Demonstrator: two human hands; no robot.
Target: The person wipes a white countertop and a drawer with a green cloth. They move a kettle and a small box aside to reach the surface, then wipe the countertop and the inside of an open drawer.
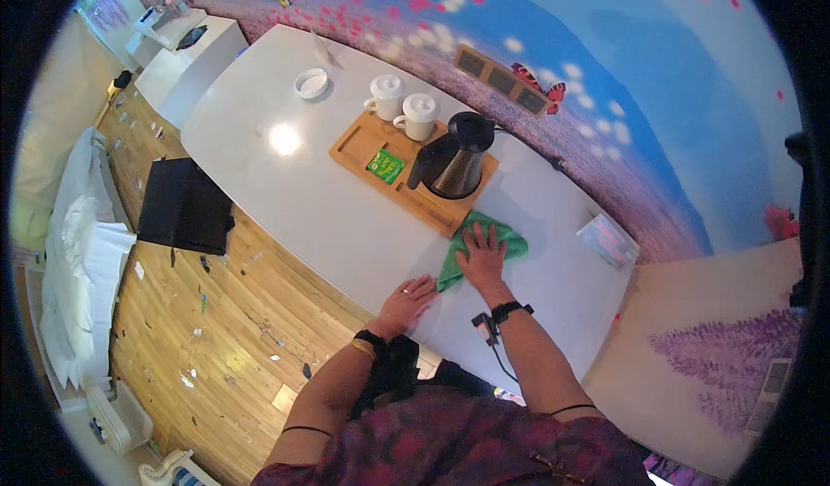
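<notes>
My right hand (483,257) lies spread on a green cloth (515,245) on the white table (272,194), by the near corner of a wooden tray (356,152). My left hand (407,306) rests with its fingers extended near the table's front edge, its fingertips at the cloth's left corner; it wears a ring. The tray bears a dark metal kettle (457,171) with a black handle and lid, and a green packet (386,165). Two white lidded mugs (387,97) (419,116) stand at its back edge.
A white dish (312,84) stands at the table's back left, a small stand with a card (608,241) at its right end. A black box-shaped object (185,206) is on the wooden floor, with scattered debris around it. The wall holds a socket panel (502,80). A cable hangs by my right forearm.
</notes>
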